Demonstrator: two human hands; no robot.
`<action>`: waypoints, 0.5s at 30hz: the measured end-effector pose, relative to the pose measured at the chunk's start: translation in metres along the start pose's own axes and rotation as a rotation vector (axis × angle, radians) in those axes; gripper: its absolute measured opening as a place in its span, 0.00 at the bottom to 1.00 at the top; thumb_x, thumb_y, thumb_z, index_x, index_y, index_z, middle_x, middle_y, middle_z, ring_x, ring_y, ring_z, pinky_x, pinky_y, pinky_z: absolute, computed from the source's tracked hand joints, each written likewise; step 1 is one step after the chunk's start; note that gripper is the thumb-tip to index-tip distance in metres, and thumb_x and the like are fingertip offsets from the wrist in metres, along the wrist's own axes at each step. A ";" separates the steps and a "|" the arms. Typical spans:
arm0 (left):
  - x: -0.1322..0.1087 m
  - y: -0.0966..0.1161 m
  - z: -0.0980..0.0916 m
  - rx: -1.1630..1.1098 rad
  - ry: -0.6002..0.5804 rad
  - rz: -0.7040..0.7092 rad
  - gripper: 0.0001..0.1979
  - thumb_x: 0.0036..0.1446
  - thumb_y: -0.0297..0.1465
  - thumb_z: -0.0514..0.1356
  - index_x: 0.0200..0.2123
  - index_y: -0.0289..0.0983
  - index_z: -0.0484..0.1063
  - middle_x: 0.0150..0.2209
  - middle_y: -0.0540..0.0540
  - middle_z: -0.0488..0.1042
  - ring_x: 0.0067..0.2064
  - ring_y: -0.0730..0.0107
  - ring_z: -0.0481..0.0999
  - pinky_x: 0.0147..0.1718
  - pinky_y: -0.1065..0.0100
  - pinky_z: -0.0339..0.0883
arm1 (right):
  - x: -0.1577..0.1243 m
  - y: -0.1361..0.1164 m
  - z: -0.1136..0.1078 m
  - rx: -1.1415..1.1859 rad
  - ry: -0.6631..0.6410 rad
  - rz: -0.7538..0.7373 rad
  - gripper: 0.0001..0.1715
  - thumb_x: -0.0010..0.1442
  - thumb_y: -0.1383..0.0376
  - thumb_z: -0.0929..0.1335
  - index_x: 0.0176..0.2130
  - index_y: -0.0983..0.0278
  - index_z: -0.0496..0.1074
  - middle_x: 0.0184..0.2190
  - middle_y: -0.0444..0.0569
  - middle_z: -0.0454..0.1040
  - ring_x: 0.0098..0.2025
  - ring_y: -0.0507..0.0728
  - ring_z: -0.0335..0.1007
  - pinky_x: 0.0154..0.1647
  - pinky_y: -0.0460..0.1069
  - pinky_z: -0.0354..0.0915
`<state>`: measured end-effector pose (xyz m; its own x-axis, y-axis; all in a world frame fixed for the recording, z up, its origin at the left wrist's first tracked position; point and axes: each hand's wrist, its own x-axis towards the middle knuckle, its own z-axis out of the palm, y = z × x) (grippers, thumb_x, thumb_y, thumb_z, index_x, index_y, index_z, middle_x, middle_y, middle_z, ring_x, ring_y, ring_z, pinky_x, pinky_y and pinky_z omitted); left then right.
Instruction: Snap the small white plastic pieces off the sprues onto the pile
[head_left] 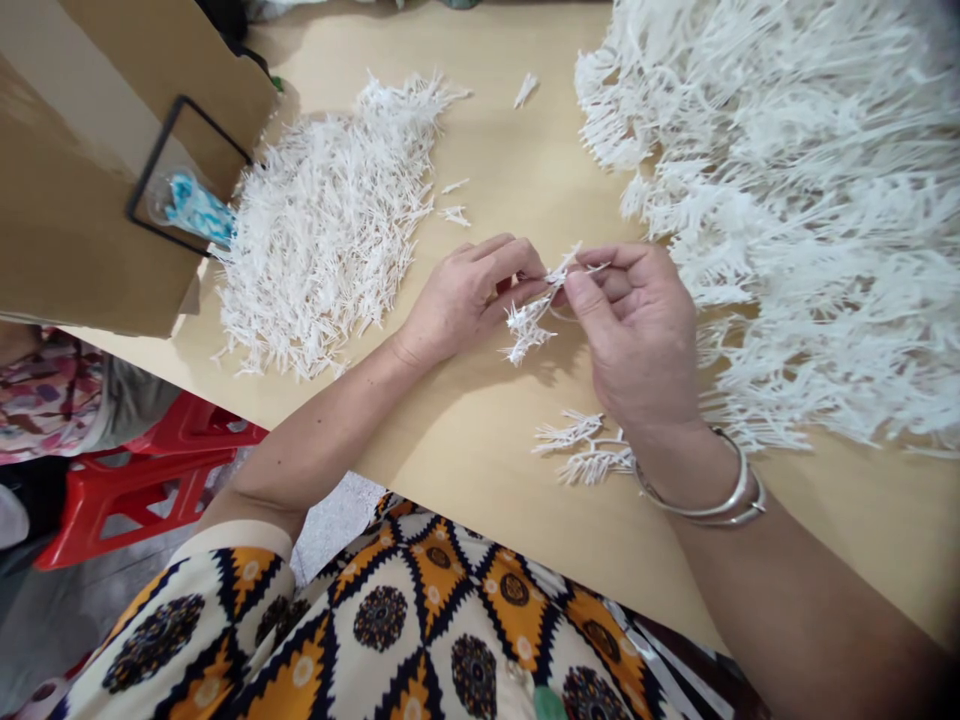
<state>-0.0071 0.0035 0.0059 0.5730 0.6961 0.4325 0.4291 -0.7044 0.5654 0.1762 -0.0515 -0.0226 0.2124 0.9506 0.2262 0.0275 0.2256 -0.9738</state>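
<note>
Between my two hands is a white branched plastic piece (pixel 529 322) with thin spiky prongs, held just above the table. My left hand (pixel 480 290) pinches it from the left with thumb and fingers. From the right, my right hand (pixel 637 325) grips its other side between thumb and forefinger; a metal bangle (pixel 709 500) is on that wrist. Below the hands, near my right wrist, another white branched piece (pixel 589 450) lies on the table. The fingertips partly hide where the held piece is gripped.
A heap of small white spiky pieces (pixel 322 220) lies at left, beside a cardboard box (pixel 97 150) and a black wire frame (pixel 154 150). A larger pile of white branched pieces (pixel 817 230) covers the right. Loose bits lie on the table (pixel 517 170). A red stool (pixel 135 490) stands lower left.
</note>
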 end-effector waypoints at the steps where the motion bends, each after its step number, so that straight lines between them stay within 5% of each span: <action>1: 0.000 0.000 0.001 -0.025 0.016 -0.019 0.15 0.74 0.43 0.57 0.40 0.40 0.75 0.37 0.46 0.78 0.38 0.69 0.78 0.38 0.64 0.71 | 0.000 -0.001 0.000 0.007 -0.029 -0.001 0.15 0.63 0.62 0.76 0.48 0.56 0.71 0.37 0.42 0.80 0.40 0.54 0.80 0.46 0.53 0.78; 4: -0.001 -0.001 0.003 -0.113 0.033 -0.074 0.18 0.72 0.48 0.59 0.40 0.39 0.74 0.38 0.46 0.78 0.37 0.71 0.77 0.37 0.66 0.71 | 0.000 0.000 -0.002 -0.033 -0.108 -0.004 0.22 0.60 0.66 0.77 0.50 0.55 0.69 0.38 0.43 0.80 0.42 0.55 0.81 0.48 0.55 0.79; 15: -0.002 -0.004 0.001 -0.380 -0.131 -0.178 0.24 0.71 0.54 0.56 0.39 0.38 0.70 0.32 0.49 0.70 0.32 0.74 0.70 0.33 0.67 0.66 | 0.005 -0.001 -0.008 -0.256 -0.084 -0.021 0.09 0.62 0.63 0.75 0.42 0.56 0.73 0.37 0.46 0.79 0.39 0.57 0.79 0.47 0.57 0.78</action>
<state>-0.0090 0.0048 0.0028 0.6075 0.7613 0.2266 0.2557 -0.4576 0.8516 0.1847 -0.0481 -0.0208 0.1280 0.9631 0.2368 0.2793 0.1941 -0.9404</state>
